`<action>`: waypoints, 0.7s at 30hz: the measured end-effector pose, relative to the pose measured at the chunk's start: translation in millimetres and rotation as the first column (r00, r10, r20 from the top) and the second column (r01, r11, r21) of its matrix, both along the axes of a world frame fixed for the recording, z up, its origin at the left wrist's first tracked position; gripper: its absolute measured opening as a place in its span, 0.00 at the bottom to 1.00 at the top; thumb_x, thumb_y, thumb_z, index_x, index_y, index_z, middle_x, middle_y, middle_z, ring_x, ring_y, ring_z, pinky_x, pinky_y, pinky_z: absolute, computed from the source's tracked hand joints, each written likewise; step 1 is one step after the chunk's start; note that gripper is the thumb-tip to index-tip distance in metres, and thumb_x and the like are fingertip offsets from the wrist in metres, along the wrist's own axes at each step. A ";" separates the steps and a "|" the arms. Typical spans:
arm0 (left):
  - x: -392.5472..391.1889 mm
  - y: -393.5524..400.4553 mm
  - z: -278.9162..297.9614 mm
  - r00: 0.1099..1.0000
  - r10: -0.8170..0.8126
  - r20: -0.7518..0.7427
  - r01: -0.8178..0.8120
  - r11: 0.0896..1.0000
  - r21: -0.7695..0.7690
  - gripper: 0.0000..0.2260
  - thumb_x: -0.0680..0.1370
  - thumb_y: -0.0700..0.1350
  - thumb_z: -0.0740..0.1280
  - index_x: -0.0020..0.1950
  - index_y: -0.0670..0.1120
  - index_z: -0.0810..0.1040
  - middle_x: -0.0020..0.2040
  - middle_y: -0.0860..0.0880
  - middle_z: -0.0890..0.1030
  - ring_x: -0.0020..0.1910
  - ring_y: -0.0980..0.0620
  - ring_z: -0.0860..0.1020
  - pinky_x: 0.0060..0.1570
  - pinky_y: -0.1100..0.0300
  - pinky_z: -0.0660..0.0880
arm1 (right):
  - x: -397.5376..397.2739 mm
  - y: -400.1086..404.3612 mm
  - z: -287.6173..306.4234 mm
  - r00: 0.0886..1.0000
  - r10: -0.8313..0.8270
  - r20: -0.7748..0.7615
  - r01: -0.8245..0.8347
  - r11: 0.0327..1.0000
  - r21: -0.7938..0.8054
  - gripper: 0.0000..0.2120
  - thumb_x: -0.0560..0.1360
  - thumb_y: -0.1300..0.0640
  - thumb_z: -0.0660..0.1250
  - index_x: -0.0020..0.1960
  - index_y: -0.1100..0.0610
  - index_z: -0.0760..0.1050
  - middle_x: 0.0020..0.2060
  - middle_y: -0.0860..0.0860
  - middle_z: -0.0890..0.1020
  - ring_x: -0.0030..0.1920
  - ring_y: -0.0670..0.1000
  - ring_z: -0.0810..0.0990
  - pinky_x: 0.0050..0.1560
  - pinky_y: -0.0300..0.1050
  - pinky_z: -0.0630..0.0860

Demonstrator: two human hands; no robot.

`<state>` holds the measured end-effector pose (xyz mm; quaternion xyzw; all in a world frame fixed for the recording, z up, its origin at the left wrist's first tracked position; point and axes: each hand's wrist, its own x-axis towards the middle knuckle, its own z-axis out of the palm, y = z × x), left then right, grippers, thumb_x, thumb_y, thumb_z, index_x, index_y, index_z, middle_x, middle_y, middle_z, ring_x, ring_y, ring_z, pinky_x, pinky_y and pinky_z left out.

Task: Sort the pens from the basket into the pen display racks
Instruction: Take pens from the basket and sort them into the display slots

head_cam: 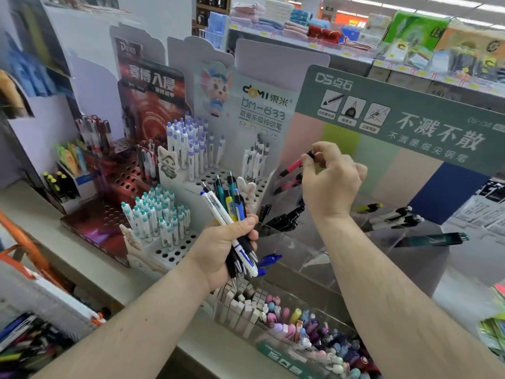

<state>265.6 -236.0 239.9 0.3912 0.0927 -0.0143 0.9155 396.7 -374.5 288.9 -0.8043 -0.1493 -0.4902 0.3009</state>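
Head view, going left to right: at 8 o'clock, the basket (24, 341) of loose pens sits at the frame's edge. Near centre, the left hand (226, 243) grips a bundle of pens (232, 212), fingers curled round them, before the white pen rack (191, 184). At 2 o'clock, the right hand (332, 176) pinches a pink pen (293, 165) at the green display rack (404, 132).

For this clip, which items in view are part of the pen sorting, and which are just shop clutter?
In the job:
- pink pen, pinched by right hand
- bundle of pens, gripped by left hand
- clear tiered rack
- white hole rack

Lying about:
- folded towels
- eraser bin
- highlighters
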 end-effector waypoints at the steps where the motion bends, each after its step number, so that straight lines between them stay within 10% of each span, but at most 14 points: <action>1: -0.4 1.1 -0.5 1.000 -0.011 0.002 0.011 1.000 0.019 0.04 0.68 0.38 0.70 0.36 0.44 0.84 0.34 0.47 0.77 0.30 0.54 0.76 0.32 0.61 0.77 | 2.0 1.3 -1.8 1.000 -0.023 -0.015 0.022 0.999 -0.044 0.05 0.72 0.55 0.73 0.48 0.53 0.82 0.34 0.48 0.83 0.38 0.54 0.80 0.47 0.44 0.57; 6: -2.4 3.8 -1.8 0.999 -0.047 0.014 0.045 0.993 0.106 0.02 0.67 0.37 0.71 0.38 0.42 0.83 0.34 0.47 0.77 0.31 0.53 0.77 0.33 0.61 0.77 | 3.5 0.9 -5.7 0.977 -0.073 -0.203 0.036 0.983 -0.179 0.05 0.75 0.53 0.70 0.46 0.51 0.84 0.34 0.48 0.82 0.49 0.55 0.77 0.47 0.45 0.49; 13: -4.9 -0.3 -1.5 0.989 -0.148 -0.017 0.148 0.959 0.244 0.10 0.74 0.34 0.68 0.36 0.45 0.84 0.34 0.45 0.77 0.30 0.52 0.76 0.33 0.60 0.76 | -22.8 0.2 8.8 0.983 0.049 -0.175 -0.061 0.996 -0.066 0.08 0.72 0.55 0.69 0.49 0.53 0.84 0.44 0.49 0.84 0.48 0.54 0.79 0.54 0.50 0.68; 16: -6.5 -6.9 0.3 0.984 -0.177 0.011 0.167 0.949 0.269 0.11 0.76 0.31 0.67 0.37 0.43 0.82 0.36 0.44 0.78 0.29 0.52 0.76 0.31 0.60 0.76 | -60.4 3.2 15.2 0.807 0.376 -0.456 -0.328 0.927 0.185 0.05 0.74 0.54 0.72 0.39 0.51 0.80 0.33 0.44 0.81 0.35 0.41 0.77 0.40 0.39 0.75; 21: -7.4 -16.5 0.0 0.982 -0.186 0.014 0.174 0.939 0.296 0.07 0.76 0.30 0.66 0.44 0.41 0.78 0.32 0.45 0.77 0.29 0.51 0.75 0.31 0.59 0.75 | -96.6 -3.6 -6.6 0.526 0.394 -0.754 -0.369 0.904 0.215 0.10 0.72 0.49 0.74 0.38 0.53 0.78 0.27 0.43 0.78 0.26 0.39 0.75 0.28 0.33 0.70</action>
